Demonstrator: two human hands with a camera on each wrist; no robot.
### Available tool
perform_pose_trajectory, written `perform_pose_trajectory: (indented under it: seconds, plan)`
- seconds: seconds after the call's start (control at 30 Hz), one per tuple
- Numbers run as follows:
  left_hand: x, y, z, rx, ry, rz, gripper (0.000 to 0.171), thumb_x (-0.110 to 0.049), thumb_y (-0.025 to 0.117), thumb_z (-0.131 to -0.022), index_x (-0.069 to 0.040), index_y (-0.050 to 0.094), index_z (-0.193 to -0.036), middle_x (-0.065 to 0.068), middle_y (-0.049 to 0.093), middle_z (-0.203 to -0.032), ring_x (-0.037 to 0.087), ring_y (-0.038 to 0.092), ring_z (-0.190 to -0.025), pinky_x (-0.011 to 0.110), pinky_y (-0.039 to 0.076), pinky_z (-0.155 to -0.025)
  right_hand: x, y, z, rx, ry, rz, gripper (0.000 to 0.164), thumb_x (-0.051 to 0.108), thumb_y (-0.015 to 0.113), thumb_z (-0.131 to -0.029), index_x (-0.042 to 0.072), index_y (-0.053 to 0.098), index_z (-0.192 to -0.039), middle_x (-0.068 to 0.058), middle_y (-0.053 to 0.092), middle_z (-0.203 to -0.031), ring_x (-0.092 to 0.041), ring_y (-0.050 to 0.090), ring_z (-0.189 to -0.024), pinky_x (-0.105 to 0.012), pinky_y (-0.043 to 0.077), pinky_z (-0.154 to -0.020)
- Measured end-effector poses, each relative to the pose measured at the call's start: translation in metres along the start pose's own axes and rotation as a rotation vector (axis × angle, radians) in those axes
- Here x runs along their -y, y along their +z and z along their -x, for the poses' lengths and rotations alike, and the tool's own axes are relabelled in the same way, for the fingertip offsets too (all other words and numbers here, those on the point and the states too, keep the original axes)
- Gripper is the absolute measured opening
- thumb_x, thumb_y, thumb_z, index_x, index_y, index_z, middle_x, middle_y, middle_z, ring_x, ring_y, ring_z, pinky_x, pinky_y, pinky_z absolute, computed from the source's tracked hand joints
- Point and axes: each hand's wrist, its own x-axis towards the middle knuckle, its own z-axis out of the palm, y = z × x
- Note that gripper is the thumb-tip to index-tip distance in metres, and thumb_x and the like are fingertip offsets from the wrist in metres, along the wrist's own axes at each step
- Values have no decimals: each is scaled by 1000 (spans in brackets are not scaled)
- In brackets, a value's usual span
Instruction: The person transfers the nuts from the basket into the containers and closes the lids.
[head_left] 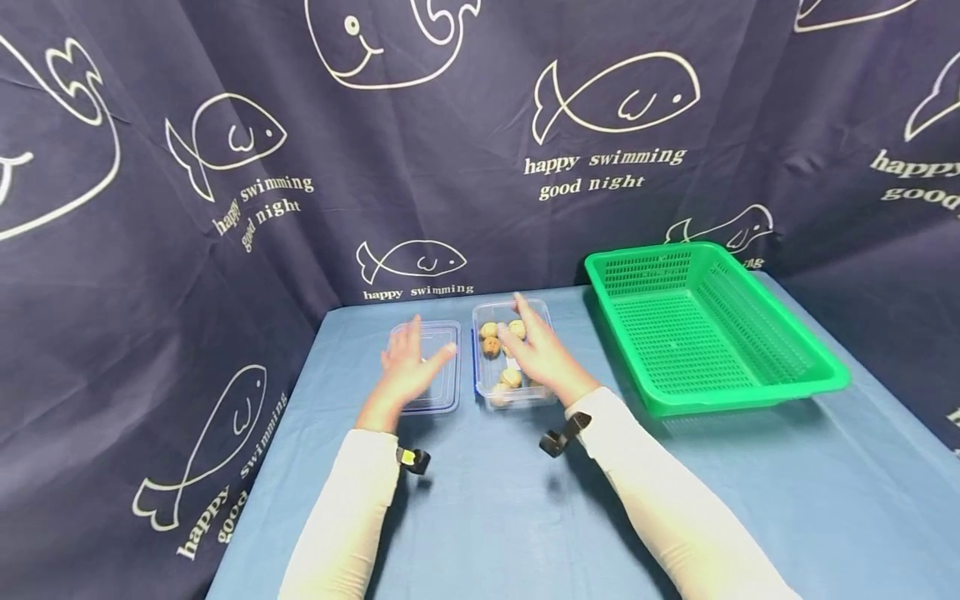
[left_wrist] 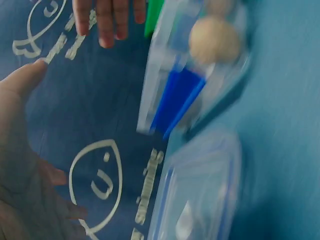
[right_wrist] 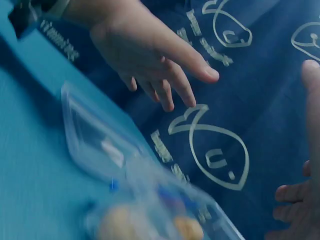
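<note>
A clear plastic food container (head_left: 487, 390) holds several round, tan, walnut-like balls (head_left: 511, 377); blue clips show on its side. To its left lies the container's clear lid (head_left: 447, 392) with a blue rim, flat on the table. My left hand (head_left: 405, 367) hovers over the lid, fingers spread and holding nothing. Above the container is my right hand (head_left: 542, 357), its fingers extended and thumb apart, also holding nothing; it hides part of the balls. In the left wrist view the container's blue clip (left_wrist: 178, 100) appears blurred.
A green plastic basket (head_left: 750, 396) with perforated walls stands on the right of the blue table (head_left: 480, 517). Dark fabric (head_left: 487, 200) printed with fish hangs behind and at both sides of the table.
</note>
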Motion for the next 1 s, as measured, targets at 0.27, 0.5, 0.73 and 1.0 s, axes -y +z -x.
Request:
perform_pose_trajectory:
  seconds: [0.27, 0.5, 0.73, 1.0]
  plan:
    - [39, -31, -18, -55, -130, 193, 93, -63, 41, -99, -4, 6, -162, 27, 9, -166, 42, 7, -153, 58, 8, -121, 38, 44, -33, 98, 147, -258, 80, 64, 33, -103, 14, 16, -164, -10, 25, -166, -27, 24, -152, -43, 16, -123]
    - [58, -36, -23, 89, -284, 460, 93, -68, 27, -101, -5, -5, -162, 16, -5, -169, 32, -5, -155, 47, 0, -124, 48, 93, -41, 142, 318, -326, 102, 80, 33, -93, 9, 14, -163, -8, 17, -169, -24, 15, -155, -41, 13, -123]
    - [66, -34, -27, 146, -300, 539, 86, -66, 22, -103, -7, 5, -163, 15, 3, -169, 31, 3, -155, 48, 2, -124, 49, 122, -51, 81, 453, -277, 104, 71, 42, -95, -2, 7, -161, -26, 23, -163, -37, 25, -150, -47, 23, -121]
    - [62, -27, -29, 169, -330, 507, 94, -73, 21, -99, -5, 10, -162, 16, 7, -169, 32, 7, -154, 48, 4, -123, 45, 126, -57, 96, 501, -341, 100, 63, 49, -96, -7, 15, -158, -28, 23, -162, -40, 26, -149, -47, 25, -120]
